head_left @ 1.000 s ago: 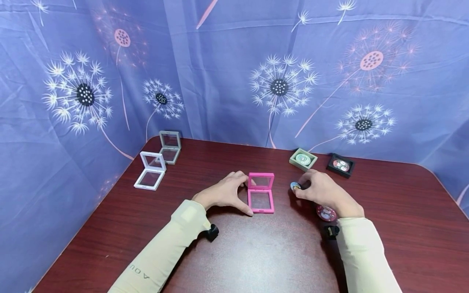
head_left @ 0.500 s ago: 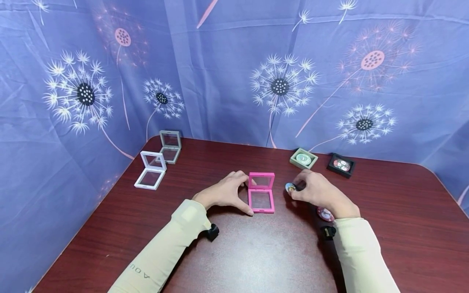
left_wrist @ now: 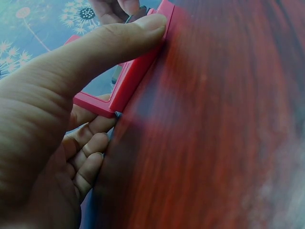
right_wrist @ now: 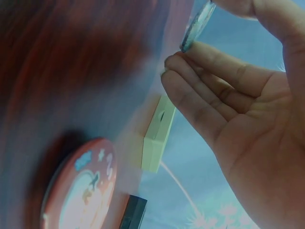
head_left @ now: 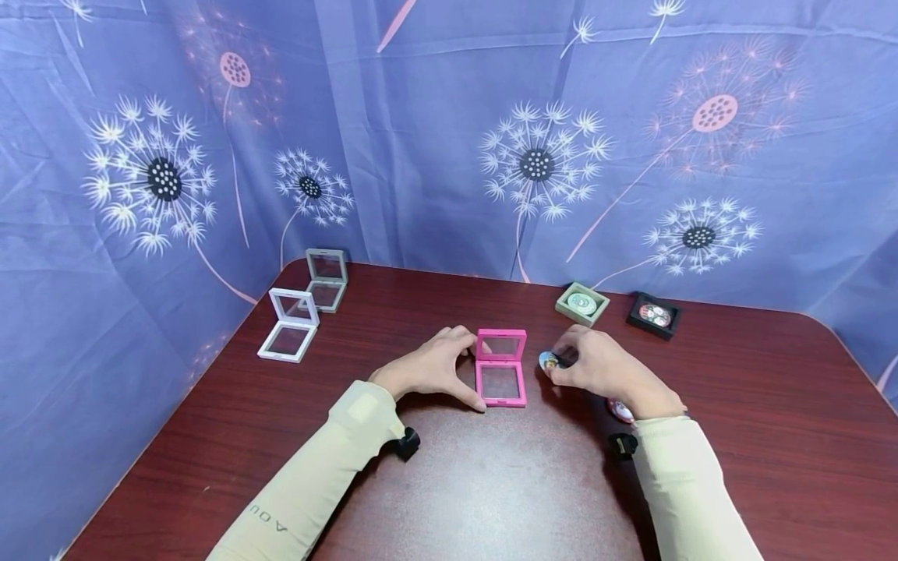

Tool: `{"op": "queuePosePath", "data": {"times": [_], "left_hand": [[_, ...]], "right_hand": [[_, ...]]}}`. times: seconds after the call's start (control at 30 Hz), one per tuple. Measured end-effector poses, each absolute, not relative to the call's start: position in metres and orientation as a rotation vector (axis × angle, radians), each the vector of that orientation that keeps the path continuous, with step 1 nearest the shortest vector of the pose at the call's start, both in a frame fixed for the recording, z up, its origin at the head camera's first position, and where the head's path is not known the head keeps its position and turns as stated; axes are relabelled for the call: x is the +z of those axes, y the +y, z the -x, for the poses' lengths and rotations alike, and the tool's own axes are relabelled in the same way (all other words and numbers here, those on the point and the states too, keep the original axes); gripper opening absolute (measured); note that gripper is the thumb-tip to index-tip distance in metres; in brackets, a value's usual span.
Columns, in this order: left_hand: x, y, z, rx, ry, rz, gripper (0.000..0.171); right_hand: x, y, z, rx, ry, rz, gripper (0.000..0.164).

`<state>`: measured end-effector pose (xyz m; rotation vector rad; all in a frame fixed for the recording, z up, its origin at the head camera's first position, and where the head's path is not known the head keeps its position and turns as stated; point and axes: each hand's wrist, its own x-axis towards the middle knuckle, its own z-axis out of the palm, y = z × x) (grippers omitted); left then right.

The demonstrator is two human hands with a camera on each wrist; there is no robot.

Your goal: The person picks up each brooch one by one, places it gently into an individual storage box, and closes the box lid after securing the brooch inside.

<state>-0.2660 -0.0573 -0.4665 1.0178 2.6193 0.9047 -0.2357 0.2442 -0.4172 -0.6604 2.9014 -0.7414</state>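
An open pink display frame (head_left: 500, 385) with clear film windows stands on the table, its lid raised at the back. My left hand (head_left: 435, 368) holds its left side, thumb at the near corner and fingers behind the lid. In the left wrist view the thumb lies along the pink frame's (left_wrist: 128, 86) edge. To the right of the frame, my right hand (head_left: 596, 365) pinches a round blue picture badge (head_left: 549, 360) between thumb and fingers. The right wrist view shows this badge (right_wrist: 198, 26) edge-on, tilted above the table.
Below the right wrist lies a red round badge (head_left: 620, 410), partly hidden. A green frame (head_left: 582, 304) and a black frame (head_left: 654, 315), each with a badge inside, lie at the back right. A white frame (head_left: 288, 343) and a grey frame (head_left: 326, 282) stand open at the left.
My right hand has moved left with the blue badge, bringing it closer to the pink frame. The left hand keeps its place on the frame.
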Motion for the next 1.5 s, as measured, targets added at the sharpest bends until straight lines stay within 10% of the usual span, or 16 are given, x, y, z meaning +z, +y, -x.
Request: {"op": "queuePosePath", "data": {"times": [1.5], "left_hand": [[-0.467,-0.057,0.267,0.885,2.629,-1.013,0.076]], "right_hand": [[-0.422,0.23,0.235,-0.735,2.918,0.754,0.021]]}}
